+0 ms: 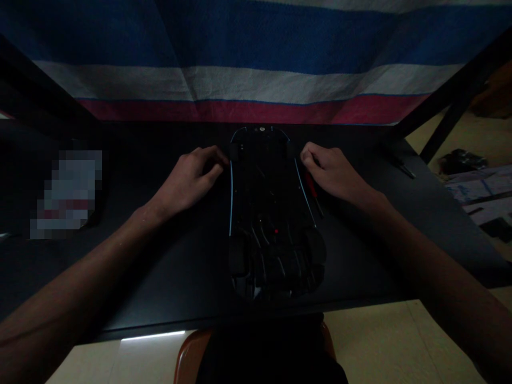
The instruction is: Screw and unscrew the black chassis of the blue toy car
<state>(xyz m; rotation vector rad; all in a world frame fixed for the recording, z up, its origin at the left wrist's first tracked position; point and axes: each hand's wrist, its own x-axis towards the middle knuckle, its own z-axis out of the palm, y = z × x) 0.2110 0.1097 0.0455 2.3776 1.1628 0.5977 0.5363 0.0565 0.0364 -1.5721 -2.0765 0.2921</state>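
A toy car [272,202] lies upside down on the black table, its dark underside and wheels facing up and thin blue lines along both sides. At its left side rests my left hand [198,173], fingers bent and thumb apart, with nothing seen in it; whether a fingertip touches the car I cannot tell. My right hand [326,165] is curled into a loose fist on the table at the car's right. A red-handled screwdriver [311,185] lies between that hand and the car, its shaft pointing towards me and its upper end hidden by the hand.
A blurred-out pale item [72,186] lies on the table [172,277] at the left. Another dark tool with a metal tip [404,166] is near the right edge. A striped cloth [256,42] hangs behind. Dark frame bars [440,106] rise at the right.
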